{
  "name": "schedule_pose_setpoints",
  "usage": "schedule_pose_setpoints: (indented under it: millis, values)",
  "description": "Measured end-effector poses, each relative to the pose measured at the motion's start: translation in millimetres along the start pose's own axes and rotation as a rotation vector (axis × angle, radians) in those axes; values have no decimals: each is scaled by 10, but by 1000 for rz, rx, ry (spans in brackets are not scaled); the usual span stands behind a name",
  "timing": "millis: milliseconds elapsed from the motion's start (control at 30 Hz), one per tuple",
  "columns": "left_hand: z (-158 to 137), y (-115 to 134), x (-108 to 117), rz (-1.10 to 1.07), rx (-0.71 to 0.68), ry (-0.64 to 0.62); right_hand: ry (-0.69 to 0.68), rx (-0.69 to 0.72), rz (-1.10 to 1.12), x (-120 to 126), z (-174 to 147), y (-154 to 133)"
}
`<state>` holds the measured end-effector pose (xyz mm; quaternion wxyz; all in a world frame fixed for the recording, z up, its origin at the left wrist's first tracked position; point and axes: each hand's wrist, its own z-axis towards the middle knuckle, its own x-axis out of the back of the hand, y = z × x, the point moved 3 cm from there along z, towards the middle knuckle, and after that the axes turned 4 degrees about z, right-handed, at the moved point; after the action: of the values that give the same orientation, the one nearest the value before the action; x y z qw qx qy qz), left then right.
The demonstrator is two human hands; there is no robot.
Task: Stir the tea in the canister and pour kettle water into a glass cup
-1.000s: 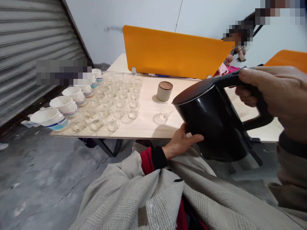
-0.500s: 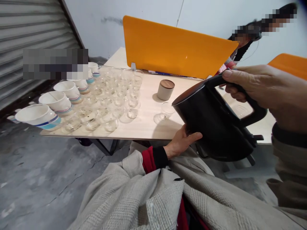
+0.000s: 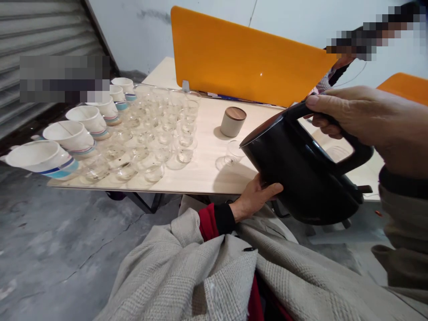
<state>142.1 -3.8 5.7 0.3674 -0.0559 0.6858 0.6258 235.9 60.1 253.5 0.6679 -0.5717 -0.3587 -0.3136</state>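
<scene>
Nothing Legible

I can read no word, brand, number or sign: the black electric kettle I hold shows no readable lettering, nor do the striped paper cups, wood-lidded canister or orange divider panel.

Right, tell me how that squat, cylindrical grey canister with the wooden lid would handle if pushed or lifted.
The squat grey canister would probably slide rather than tip, standing upright and low. Lifted by its round brown wooden lid alone, it might separate, since no catch shows.

The pale table carries clear cups, white cups, a canister.
</scene>
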Motion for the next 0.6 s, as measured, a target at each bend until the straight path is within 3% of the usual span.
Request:
schedule_pose_setpoints:
  millis: [267,600]
  values:
    - [-5,-41,-9,-25,-3,-3,-25,-80,-156,1,-7,-141]
    - [-15,-38,-20,-29,-3,-3,-8,-77,-137,4,129,5]
